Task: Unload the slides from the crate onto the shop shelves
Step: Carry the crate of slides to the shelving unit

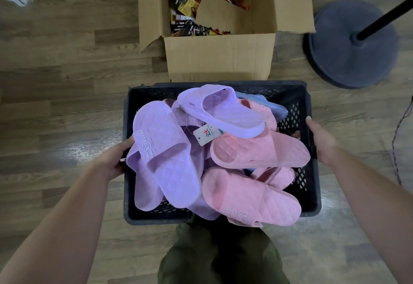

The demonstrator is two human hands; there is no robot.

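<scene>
A black plastic crate (310,194) with lattice walls is held in front of me above the floor. It is piled with several quilted slides: purple slides (165,156) on the left and top, pink slides (257,149) on the right and front, and a blue slide (268,105) at the back. A paper tag (205,135) hangs among them. My left hand (116,156) grips the crate's left rim. My right hand (319,140) grips the right rim; its fingers are hidden behind the wall.
An open cardboard box (219,58) with packets and a bottle inside stands on the wooden floor just beyond the crate. A round dark stand base (348,46) with a black pole is at the right. A thin cable (397,140) runs along the right edge. My green trousers (221,252) are below.
</scene>
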